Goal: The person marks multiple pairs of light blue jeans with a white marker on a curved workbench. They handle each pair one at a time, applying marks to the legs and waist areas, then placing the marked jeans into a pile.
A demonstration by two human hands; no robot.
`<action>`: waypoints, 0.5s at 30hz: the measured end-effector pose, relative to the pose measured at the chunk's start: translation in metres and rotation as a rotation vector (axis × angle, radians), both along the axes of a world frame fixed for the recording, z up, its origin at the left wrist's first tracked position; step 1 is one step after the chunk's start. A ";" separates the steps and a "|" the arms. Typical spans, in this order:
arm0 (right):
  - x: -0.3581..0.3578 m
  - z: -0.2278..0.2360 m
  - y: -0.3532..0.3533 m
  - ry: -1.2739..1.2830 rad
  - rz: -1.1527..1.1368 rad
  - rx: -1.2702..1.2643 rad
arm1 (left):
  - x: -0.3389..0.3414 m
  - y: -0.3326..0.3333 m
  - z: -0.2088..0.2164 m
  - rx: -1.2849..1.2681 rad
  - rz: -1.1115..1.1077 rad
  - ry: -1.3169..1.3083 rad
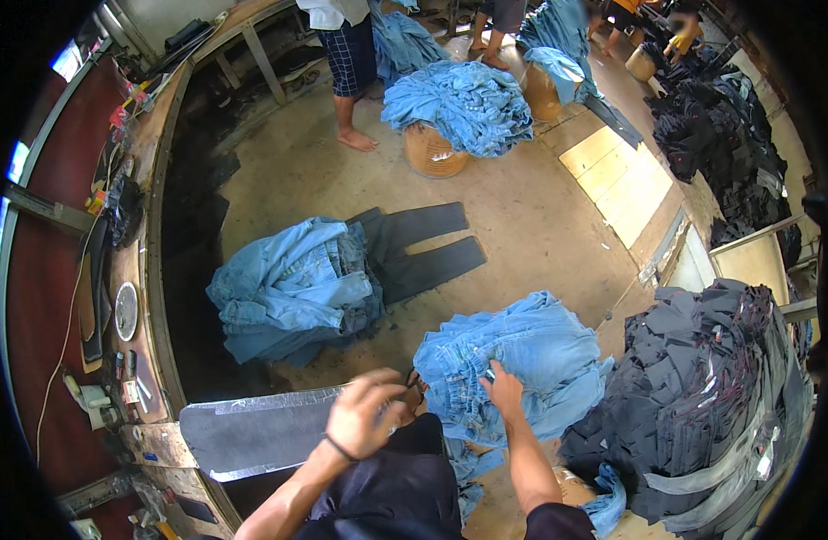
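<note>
A stack of light blue denim garments (549,360) with gathered waistbands lies in front of me, right of centre. My right hand (504,389) is at the stack's near left part, its thumb and forefinger closed on a fold of the top denim garment. My left hand (369,414) is raised over the right end of a long dark padded board (261,434) with silvery edging. Its fingers are apart and slightly blurred, with nothing in them. The board's right end is partly hidden behind that hand.
Another blue denim heap (292,279) lies ahead, beside flat dark trousers (423,243). A large stack of black garments (693,360) stands at the right. A curved wooden bench (148,270) runs along the left. Farther off are denim on a drum (436,151) and several people.
</note>
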State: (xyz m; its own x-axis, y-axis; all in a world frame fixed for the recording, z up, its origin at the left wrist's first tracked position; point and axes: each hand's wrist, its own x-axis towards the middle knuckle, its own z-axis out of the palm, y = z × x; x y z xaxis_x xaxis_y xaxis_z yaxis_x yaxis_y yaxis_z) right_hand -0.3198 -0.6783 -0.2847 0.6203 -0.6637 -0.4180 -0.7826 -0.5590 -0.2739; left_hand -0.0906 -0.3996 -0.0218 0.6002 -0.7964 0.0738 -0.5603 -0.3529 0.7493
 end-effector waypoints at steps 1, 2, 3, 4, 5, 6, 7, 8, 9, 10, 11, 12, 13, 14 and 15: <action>0.008 0.001 -0.003 0.047 -0.029 0.023 | -0.011 -0.016 -0.002 -0.004 -0.137 0.090; 0.014 0.008 -0.005 -0.093 -0.044 0.041 | -0.020 -0.032 -0.006 0.024 -0.276 0.177; 0.018 0.019 -0.008 -0.154 -0.078 0.071 | -0.033 -0.046 -0.013 0.066 -0.322 0.319; 0.020 0.034 -0.006 -0.138 -0.115 0.145 | -0.047 -0.056 -0.021 0.027 -0.365 0.442; 0.017 0.058 -0.009 -0.310 -0.120 0.257 | -0.058 -0.068 -0.032 0.126 -0.363 0.510; 0.012 0.085 -0.011 -0.379 -0.069 0.347 | -0.069 -0.077 -0.045 0.116 -0.349 0.537; 0.006 0.115 -0.009 -0.351 -0.090 0.452 | -0.078 -0.085 -0.058 0.118 -0.320 0.369; -0.003 0.148 -0.003 -0.337 -0.034 0.491 | -0.087 -0.091 -0.071 0.099 -0.275 0.192; -0.012 0.178 0.006 -0.324 -0.002 0.518 | -0.095 -0.095 -0.083 0.157 -0.265 0.048; -0.014 0.202 0.015 -0.346 -0.074 0.511 | -0.102 -0.098 -0.092 0.170 -0.260 0.177; -0.013 0.221 0.024 -0.416 -0.127 0.512 | -0.106 -0.099 -0.099 0.254 -0.292 0.328; -0.005 0.231 0.031 -0.515 -0.160 0.545 | -0.109 -0.100 -0.103 0.271 -0.296 0.451; 0.008 0.235 0.036 -0.613 -0.238 0.564 | -0.111 -0.098 -0.102 0.346 -0.242 0.568; 0.027 0.230 0.038 -0.645 -0.152 0.319 | -0.110 -0.096 -0.098 0.323 -0.136 0.636; 0.049 0.221 0.042 -0.645 -0.155 0.250 | -0.107 -0.091 -0.091 0.360 -0.090 0.712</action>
State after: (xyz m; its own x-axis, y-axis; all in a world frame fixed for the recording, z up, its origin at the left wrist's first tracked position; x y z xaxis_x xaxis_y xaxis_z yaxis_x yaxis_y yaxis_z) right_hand -0.2710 -0.6360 -0.0638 0.7016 -0.6965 -0.1504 -0.4868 -0.3145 -0.8149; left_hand -0.1979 -0.4907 -0.1126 0.3392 -0.7461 -0.5730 -0.0286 -0.6170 0.7865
